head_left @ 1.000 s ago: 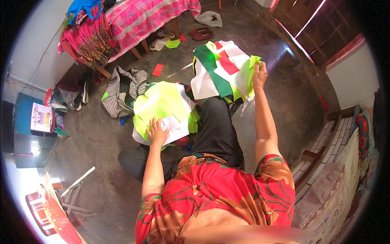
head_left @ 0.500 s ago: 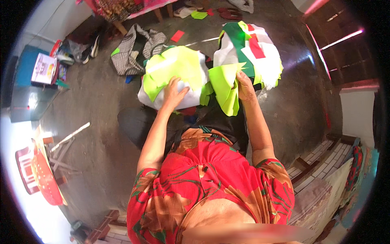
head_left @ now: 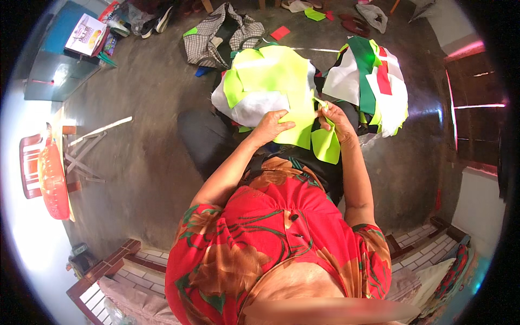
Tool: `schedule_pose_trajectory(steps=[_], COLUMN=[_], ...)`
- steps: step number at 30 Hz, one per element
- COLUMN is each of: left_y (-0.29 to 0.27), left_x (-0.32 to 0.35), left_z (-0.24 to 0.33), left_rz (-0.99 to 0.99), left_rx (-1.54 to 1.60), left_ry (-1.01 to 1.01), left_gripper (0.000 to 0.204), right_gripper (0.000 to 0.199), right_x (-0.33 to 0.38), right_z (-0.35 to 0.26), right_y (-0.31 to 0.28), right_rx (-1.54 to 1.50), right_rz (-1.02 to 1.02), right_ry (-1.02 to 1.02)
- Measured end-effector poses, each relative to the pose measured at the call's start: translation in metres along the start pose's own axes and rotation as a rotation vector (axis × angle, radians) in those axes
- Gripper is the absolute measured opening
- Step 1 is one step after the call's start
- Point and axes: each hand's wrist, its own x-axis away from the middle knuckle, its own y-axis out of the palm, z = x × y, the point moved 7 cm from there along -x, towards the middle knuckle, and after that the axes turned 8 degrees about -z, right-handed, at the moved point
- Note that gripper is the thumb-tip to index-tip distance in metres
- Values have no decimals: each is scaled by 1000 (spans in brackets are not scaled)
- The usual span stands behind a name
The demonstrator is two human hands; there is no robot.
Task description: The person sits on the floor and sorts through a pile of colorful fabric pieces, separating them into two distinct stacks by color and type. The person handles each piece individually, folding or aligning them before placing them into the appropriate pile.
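Note:
My left hand is closed, thumb and fingers gripping the near left edge of a neon-yellow cloth piece over my lap. Beside it my right hand has its fingers closed on another neon-yellow cloth piece, which hangs folded below the fingers. Just beyond both hands a heap of neon-yellow and white cloth bulges up in front of my knees. To its right stands a second heap of white, green, red and yellow cloth.
A checked cloth bag slumps on the floor beyond the left heap, with a red scrap near it. Dark red sandals and a plastic bag lie farther off. At left are a blue cabinet and a red chair.
My left hand has come off the heap's top to a cloth edge nearer me. The cloth in my right hand has dropped lower and folded. The whole view has shifted.

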Motion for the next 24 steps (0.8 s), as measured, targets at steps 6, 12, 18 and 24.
schedule_pose_trajectory(steps=[6,12,18,24], left_y=[-65,-96,-135,-156], left_x=[24,30,34,28], left_z=[-34,-10,-75,-118], left_rz=[227,320,441,570], left_rx=[7,291,196,24], left_ry=[-55,76,-93,-108], left_gripper=[40,52,53,58], right_gripper=[17,14,15,17], right_x=[-6,-2,-6,-5], right_z=[-2,-3,-2,0], right_y=[6,2,4,6], right_rx=[-41,-41,-42,-52], right_rz=[-38,-63,-57,-34], right_ry=[15,-38,-23,-9])
